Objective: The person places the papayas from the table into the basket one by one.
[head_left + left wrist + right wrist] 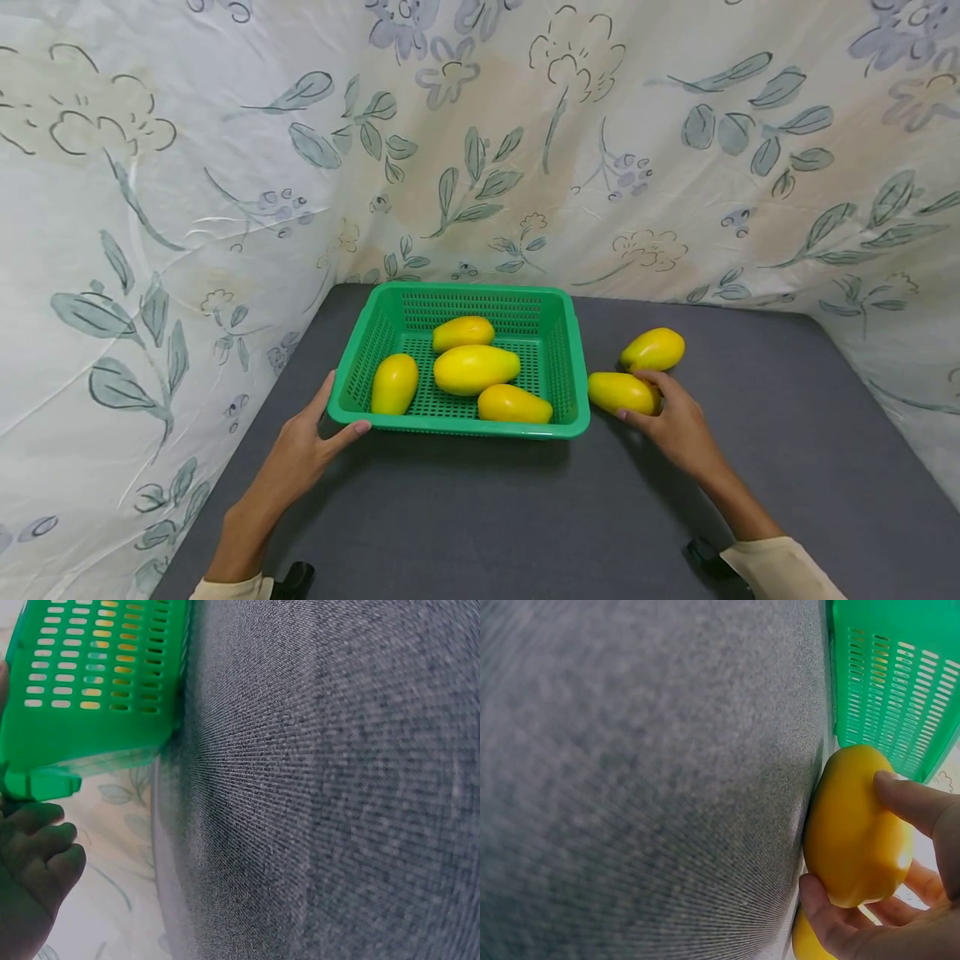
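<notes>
A green plastic basket (459,427) with slotted walls stands on the dark grey table, with several yellow papayas (476,370) lying inside it. At its front left corner my left hand (300,450) holds the rim, the thumb along the front edge and the other fingers at the left side. In the left wrist view curled fingers (64,862) show beside the rim. To the right of the basket my right hand (678,425) grips a yellow papaya (618,392) lying on the table, thumb on one side and fingers on the other. Another papaya (654,348) lies just behind it.
The dark grey table (480,525) extends in front of the basket and to the right. A floral-patterned cloth (480,167) hangs behind the table and along both sides.
</notes>
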The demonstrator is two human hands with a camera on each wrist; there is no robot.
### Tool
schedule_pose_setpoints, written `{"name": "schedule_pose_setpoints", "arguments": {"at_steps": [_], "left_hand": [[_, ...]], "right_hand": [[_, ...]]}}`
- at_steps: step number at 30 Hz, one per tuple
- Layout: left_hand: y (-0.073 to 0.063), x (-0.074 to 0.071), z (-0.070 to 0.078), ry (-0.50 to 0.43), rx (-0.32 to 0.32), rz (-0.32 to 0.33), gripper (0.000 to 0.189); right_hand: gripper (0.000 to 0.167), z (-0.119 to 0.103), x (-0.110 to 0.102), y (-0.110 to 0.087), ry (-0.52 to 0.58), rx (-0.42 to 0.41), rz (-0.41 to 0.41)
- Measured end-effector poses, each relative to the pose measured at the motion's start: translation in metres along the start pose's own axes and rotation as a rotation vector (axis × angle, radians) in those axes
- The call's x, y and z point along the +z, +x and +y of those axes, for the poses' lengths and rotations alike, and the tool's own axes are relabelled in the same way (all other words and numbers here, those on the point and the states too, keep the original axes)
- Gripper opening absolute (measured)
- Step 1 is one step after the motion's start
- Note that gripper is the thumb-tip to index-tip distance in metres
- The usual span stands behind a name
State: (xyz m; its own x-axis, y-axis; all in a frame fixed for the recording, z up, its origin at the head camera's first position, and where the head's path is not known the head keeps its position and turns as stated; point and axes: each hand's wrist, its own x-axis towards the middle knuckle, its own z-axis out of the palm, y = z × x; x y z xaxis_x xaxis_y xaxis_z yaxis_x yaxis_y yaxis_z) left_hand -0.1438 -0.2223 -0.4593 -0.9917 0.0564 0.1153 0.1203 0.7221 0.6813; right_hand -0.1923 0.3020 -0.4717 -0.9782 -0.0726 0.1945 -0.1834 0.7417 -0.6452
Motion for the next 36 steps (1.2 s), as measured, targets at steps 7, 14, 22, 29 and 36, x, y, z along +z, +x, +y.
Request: {"name": "schedule_pose_setpoints", "arguments": {"at_steps": [7, 14, 22, 29, 36], "left_hand": [[0.000, 0.000, 0.000, 0.001, 0.004, 0.002, 0.100], [0.000, 0.000, -0.002, 0.006, 0.005, 0.004, 0.101], [0.001, 0.001, -0.004, 0.002, 0.011, 0.000, 0.100], [0.001, 0.001, -0.005, 0.004, 0.029, 0.007, 0.100], [0.001, 0.003, -0.006, 0.016, 0.033, 0.014, 0.100]], "right_hand": [[0.070, 0.000, 0.002, -0.003, -0.009, -0.027, 0.030], [0.068, 0.002, 0.004, -0.007, -0.013, -0.029, 0.055], [0.068, 0.000, 0.000, -0.008, -0.005, -0.015, 0.094], [0.069, -0.003, -0.002, -0.009, -0.004, -0.005, 0.123], [0.071, -0.007, -0.007, -0.012, 0.008, 0.011, 0.152]]}}
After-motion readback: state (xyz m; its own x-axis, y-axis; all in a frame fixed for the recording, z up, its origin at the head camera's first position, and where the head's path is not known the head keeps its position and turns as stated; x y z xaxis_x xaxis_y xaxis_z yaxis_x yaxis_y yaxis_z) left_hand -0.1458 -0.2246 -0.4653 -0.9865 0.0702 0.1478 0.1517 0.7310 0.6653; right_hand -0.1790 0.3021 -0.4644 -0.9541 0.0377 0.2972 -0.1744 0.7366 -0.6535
